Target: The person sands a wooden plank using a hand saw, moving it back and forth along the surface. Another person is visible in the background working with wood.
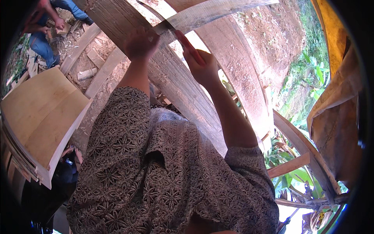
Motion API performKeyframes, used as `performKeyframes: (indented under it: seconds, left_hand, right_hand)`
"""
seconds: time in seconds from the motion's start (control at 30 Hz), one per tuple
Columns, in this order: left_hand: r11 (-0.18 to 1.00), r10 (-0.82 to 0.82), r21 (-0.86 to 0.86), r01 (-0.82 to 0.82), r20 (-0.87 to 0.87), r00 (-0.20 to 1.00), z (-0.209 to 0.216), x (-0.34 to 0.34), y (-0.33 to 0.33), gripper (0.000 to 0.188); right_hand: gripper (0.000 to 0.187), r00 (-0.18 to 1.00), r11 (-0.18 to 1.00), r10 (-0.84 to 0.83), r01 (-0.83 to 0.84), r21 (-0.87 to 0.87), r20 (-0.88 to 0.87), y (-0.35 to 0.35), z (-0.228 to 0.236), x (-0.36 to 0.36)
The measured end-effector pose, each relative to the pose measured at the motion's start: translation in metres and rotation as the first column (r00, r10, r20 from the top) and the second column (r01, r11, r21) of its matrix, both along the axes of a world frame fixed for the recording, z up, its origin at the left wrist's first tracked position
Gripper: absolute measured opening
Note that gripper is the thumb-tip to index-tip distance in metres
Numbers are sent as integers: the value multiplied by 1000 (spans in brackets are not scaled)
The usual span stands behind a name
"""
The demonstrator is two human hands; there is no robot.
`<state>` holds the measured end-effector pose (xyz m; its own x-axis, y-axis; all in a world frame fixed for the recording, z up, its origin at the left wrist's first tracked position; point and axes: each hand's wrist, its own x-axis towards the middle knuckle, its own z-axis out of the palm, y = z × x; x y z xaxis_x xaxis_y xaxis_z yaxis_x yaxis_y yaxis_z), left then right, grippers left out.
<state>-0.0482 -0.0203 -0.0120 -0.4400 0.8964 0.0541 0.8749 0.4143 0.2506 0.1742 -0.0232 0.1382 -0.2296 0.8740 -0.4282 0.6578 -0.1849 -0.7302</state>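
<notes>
**Marking the plank, one hand steadying, one hand drawing**

Across the upper middle of the frame runs the long grey plank [183,93], bent by the lens, with a paler board [218,11] crossing it at the top. They lie on a slant over the open bank, so you work them at arm's reach, leaning forward.

At the left sits a stack of pale curved boards [39,113], set aside, well apart from your hands.

Your left hand [141,43], upper centre, lies spread and pressed flat on the plank, gripping nothing; it seems there to keep the wood from shifting.

Your right hand [202,66], just beside it, is closed around a red pencil [187,45], whose tip points up-left at the spot where the two boards meet, likely to mark it.

In the upper left corner, another person [43,31] crouches over wood scraps.
</notes>
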Motion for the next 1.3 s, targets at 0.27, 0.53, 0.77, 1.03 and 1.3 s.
performKeyframes:
  seconds: [0.27,0.53,0.77,1.03,1.3]
  left_hand:
    - [1000,20,4,-20,42,999,3,-3,2,47]
    - [1000,-10,21,8,68,998,-3,6,-4,51]
    - [1000,-6,-30,8,60,998,-3,9,-4,55]
    - [971,-5,237,10,-23,1000,-12,-1,-2,41]
    - [1000,3,-24,-1,57,998,-23,1,-6,59]
  right_hand:
    - [26,998,997,-21,25,-73,52,-115,104,127]
    - [38,977,998,-43,52,36,-211,57,-62,-45]
    - [33,970,989,49,-13,149,-239,84,-101,-63]
    - [34,999,999,-33,34,-36,5,-94,61,141]
    - [35,995,997,-29,22,-69,-99,-49,4,86]
